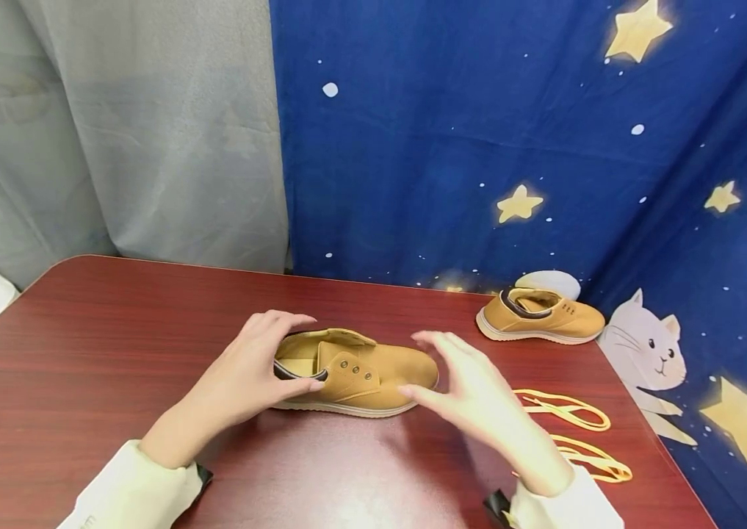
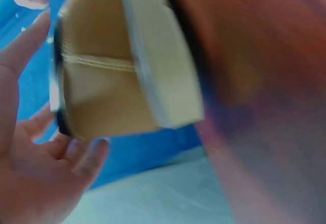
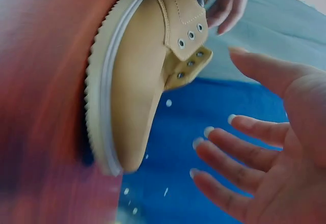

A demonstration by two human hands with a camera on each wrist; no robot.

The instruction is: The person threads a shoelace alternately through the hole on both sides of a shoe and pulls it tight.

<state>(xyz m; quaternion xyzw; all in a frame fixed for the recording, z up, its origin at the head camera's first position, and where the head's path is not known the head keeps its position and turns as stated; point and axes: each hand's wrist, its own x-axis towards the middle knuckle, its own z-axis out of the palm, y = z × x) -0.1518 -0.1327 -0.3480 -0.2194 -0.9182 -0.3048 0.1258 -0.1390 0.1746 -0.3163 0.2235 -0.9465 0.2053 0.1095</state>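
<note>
Left hand (image 1: pixel 250 371) and right hand (image 1: pixel 468 386) are held spread around an unlaced tan shoe (image 1: pixel 363 388).
Upright on the table (image 1: pixel 115 353), it is flanked at heel and toe, presumably for steadying; yellow laces (image 1: pixel 561 409) and its mate (image 1: pixel 574 323) are set aside rightward.

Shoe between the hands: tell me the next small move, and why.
I'd likely close the right hand on the shoe at its toe: the right wrist view shows the fingers spread and clear of it, while the left hand spans the heel end. Steadying both ends seems sensible.
</note>
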